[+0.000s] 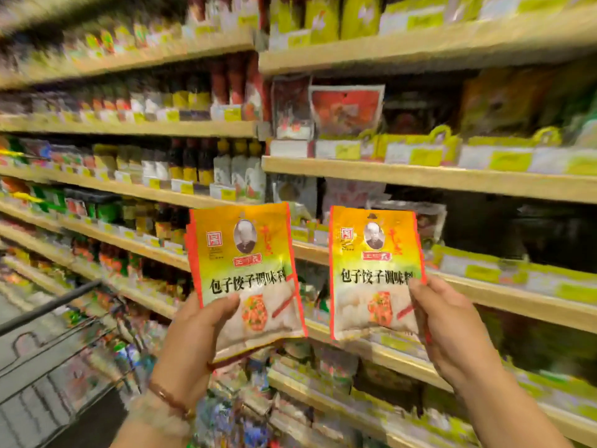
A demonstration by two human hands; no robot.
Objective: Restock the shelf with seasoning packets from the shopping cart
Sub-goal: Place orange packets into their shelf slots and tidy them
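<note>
Before blurred shelves (pixel 420 176), left hand (pixel 190 337) grips packets (pixel 245 270), right hand (pixel 452 324) pinches 1 packet (pixel 371 270)

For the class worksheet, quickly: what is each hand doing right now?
Left hand: fingers grip an orange-yellow plastic seasoning packet.
Right hand: fingers pinch a matching orange-yellow packet.
</note>
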